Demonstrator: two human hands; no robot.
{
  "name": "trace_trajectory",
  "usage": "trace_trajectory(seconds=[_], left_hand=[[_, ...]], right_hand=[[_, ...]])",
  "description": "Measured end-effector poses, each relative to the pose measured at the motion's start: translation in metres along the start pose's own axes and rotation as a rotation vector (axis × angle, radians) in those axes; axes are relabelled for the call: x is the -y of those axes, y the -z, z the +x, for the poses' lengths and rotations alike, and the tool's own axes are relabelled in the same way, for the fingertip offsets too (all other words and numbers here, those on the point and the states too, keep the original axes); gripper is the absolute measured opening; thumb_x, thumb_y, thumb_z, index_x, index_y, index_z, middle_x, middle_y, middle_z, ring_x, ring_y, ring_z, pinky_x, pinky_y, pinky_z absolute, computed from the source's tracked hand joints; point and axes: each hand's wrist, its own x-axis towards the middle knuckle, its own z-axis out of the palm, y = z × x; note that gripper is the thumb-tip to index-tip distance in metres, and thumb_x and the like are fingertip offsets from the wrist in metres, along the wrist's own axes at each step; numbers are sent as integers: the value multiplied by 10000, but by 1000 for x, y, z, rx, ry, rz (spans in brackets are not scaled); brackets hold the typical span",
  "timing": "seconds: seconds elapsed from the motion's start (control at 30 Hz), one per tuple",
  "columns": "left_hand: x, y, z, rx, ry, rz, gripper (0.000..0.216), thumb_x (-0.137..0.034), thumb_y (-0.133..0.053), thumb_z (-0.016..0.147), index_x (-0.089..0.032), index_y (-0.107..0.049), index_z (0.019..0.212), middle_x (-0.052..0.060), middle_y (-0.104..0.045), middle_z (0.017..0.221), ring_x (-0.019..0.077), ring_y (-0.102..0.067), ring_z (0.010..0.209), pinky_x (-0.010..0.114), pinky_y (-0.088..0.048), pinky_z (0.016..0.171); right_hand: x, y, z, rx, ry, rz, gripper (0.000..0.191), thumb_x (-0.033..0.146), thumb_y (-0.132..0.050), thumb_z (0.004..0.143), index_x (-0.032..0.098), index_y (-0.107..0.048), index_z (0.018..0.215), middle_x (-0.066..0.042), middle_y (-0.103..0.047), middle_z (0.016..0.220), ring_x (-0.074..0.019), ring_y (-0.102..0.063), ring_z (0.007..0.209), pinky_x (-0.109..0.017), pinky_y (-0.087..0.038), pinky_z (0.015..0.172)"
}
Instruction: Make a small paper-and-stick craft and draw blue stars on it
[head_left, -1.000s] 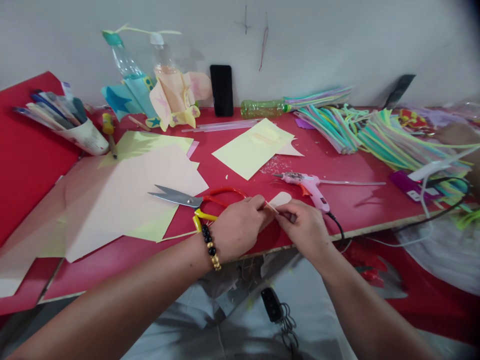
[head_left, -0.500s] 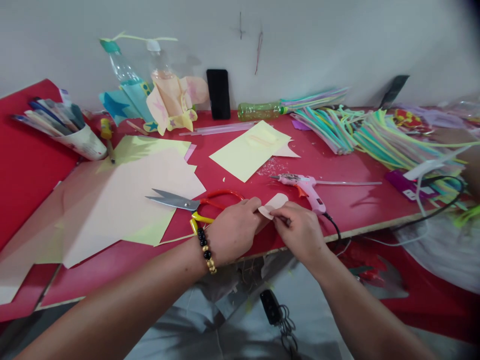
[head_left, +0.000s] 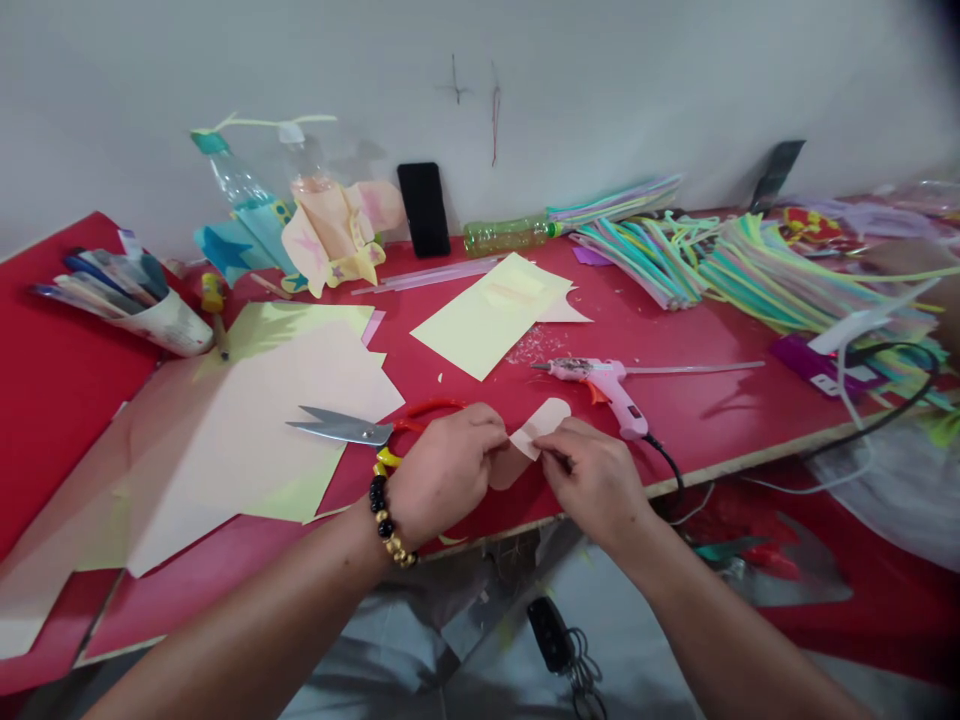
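Between my hands is a small pale pink paper piece [head_left: 550,415] with rounded ends and a narrower strip across its middle. My left hand [head_left: 448,470], wearing a beaded bracelet, pinches the left side of the strip. The fingers of my right hand [head_left: 592,478] close on its right side. Red-and-yellow-handled scissors [head_left: 349,428] lie beside my left hand, blades parted, over paper sheets; part of their handles is hidden behind that hand. A pink hot glue gun [head_left: 600,380] rests just beyond my right hand, a glue stick in its back.
Large pale sheets [head_left: 247,410] cover the table's left side, near a cup of pens [head_left: 176,325]. Decorated bottles [head_left: 322,235], a black phone [head_left: 424,210] and a green bottle [head_left: 506,236] line the wall. Pastel pipe cleaners [head_left: 772,275] and a purple power strip [head_left: 825,368] are at right.
My fingers have drawn apart a little, and the strip now lies flatter across the paper piece, showing more of it. The view has shifted slightly, so the table sits lower.
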Motion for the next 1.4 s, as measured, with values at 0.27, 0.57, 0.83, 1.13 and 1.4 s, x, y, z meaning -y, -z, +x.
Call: trace_trajectory(seconds=[0.27,0.57,0.83,1.13,1.4], left_hand=[[-3,6,11,93,-278,159,232,-118,-445,916,-150,-611,1075,57,-615,1147,160,-543,1014,332,-406,942],[1,0,8,198,-293,355,286,-143,-390,941,-122,-577,1157,87,-593,1188,175,-533,1013,345,-411,923],[1,-2,8,219,-283,372,253,-147,-397,942,-126,-585,1110,80,-584,1180,169,-520,1000,332,-402,913],[-1,-7,7,249,-286,472,256,-139,-387,934,-112,-559,1121,104,-579,1161,192,-504,1017,358,-382,912],[1,-5,7,197,-292,416,261,-123,-368,942,-121,-578,1098,85,-597,1160,172,-523,996,342,-392,904]], right_hand=[[1,4,0,38,30,-45,200,93,-511,802,176,-693,794,-42,-621,767,-157,-600,704,-252,-429,640],[-2,4,-3,-2,96,-41,232,97,-509,825,176,-721,878,-54,-635,765,-148,-604,688,-232,-443,622],[-3,5,-2,7,130,-59,239,92,-508,822,185,-727,839,-55,-643,758,-147,-606,688,-232,-447,620],[-3,13,-3,104,166,-88,228,117,-488,838,158,-710,802,-51,-613,734,-147,-590,662,-250,-440,611],[-17,21,-6,99,180,66,313,123,-455,867,172,-679,1081,-48,-603,777,-147,-573,702,-250,-453,635]])
